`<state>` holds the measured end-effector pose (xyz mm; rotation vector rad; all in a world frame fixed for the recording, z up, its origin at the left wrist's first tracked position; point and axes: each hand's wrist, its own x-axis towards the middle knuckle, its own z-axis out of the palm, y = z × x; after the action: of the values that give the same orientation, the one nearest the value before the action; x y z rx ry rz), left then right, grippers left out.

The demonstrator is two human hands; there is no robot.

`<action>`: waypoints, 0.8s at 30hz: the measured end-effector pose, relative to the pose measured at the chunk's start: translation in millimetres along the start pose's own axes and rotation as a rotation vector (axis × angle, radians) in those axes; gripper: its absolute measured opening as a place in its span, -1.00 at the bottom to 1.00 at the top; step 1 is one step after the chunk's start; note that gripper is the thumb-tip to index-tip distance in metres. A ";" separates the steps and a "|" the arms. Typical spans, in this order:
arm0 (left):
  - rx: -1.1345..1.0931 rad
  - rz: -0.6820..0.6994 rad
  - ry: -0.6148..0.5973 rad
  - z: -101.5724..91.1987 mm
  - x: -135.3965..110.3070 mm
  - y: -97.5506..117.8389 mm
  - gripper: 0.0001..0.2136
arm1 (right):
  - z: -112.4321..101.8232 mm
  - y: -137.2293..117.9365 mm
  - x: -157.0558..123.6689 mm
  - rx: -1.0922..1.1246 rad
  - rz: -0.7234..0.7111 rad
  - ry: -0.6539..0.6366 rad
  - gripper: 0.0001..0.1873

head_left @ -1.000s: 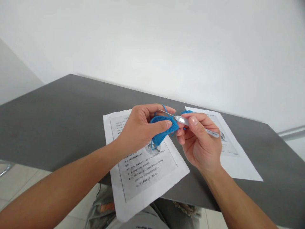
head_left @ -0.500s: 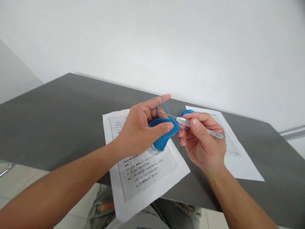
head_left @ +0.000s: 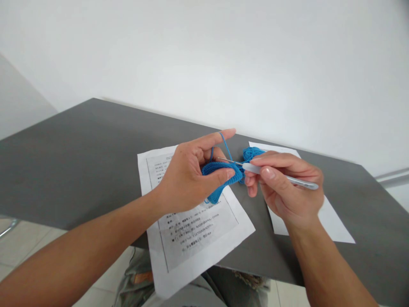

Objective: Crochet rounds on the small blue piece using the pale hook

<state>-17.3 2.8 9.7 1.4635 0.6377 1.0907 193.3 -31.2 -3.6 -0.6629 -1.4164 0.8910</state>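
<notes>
My left hand [head_left: 194, 172] pinches a small blue crochet piece [head_left: 217, 194] between thumb and fingers. Its index finger points out to the right, with a strand of blue yarn [head_left: 226, 145] looped over it and running down to the piece. In my right hand [head_left: 284, 183] is a crochet hook [head_left: 302, 182] with a pale grey handle, held like a pen. The thin metal shaft lies at the top edge of the crochet piece, its tip pointing left beneath the raised finger. Behind the hook sits a bundle of blue yarn [head_left: 252, 154], partly covered by my right hand.
A printed sheet [head_left: 204, 256] lies under my left hand, its lower end past the table's front edge. A second sheet [head_left: 338, 228] lies under my right forearm. The dark grey table [head_left: 79, 157] meets a white wall [head_left: 204, 64] at the back.
My right hand and the hook have moved right and slightly down. My left hand has shifted a little right with the crochet piece. More of the yarn bundle shows.
</notes>
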 end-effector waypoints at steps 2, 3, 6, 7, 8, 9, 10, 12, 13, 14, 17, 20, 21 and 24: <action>0.001 -0.004 -0.002 -0.3 0.1 -0.2 -0.30 | -3.1 -1.8 0.7 -0.012 -0.022 -0.012 -0.87; 0.003 -0.007 0.000 -0.3 -0.1 -0.1 -0.30 | -4.7 -2.7 0.8 -0.017 -0.031 -0.012 -0.87; 0.013 -0.017 0.012 0.0 -1.1 0.3 -0.30 | -10.1 -5.3 0.1 -0.054 -0.043 -0.012 -0.88; 0.017 -0.019 0.016 0.2 -1.3 0.4 -0.30 | -12.0 -6.1 -0.3 -0.071 -0.046 -0.022 -0.88; 0.020 -0.020 0.021 0.3 -1.4 0.5 -0.31 | -13.8 -6.8 -0.9 -0.089 -0.049 -0.035 -0.88; 0.023 -0.022 0.022 0.5 -1.4 0.4 -0.31 | -15.6 -7.4 -1.4 -0.105 -0.054 -0.050 -0.87; 0.026 -0.022 0.024 0.6 -1.3 0.3 -0.31 | -17.1 -8.0 -1.8 -0.121 -0.062 -0.065 -0.86; 0.028 -0.021 0.024 0.9 -0.9 -0.1 -0.32 | -19.6 -9.2 -2.5 -0.146 -0.083 -0.084 -0.83; 0.027 -0.019 0.022 1.0 -0.7 -0.2 -0.32 | -20.5 -9.8 -2.6 -0.157 -0.095 -0.089 -0.82; 0.027 -0.017 0.020 1.2 -0.6 -0.2 -0.32 | -21.2 -10.4 -2.7 -0.168 -0.106 -0.092 -0.81; 0.026 -0.016 0.022 1.8 -0.9 0.5 -0.33 | -22.5 -12.4 -2.7 -0.194 -0.129 -0.107 -0.78; 0.029 -0.015 0.029 1.7 -1.4 1.8 -0.33 | -23.0 -13.9 -2.7 -0.218 -0.143 -0.116 -0.75; 0.027 -0.014 0.029 1.5 -1.4 2.1 -0.33 | -23.1 -14.2 -2.8 -0.225 -0.147 -0.115 -0.75; 0.028 -0.010 0.033 1.0 -0.3 2.8 -0.34 | -22.7 -15.3 -3.1 -0.244 -0.154 -0.107 -0.74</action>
<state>-17.1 1.4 12.3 1.4672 0.6853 1.1041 217.9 -39.3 5.9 -0.6855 -1.6658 0.6459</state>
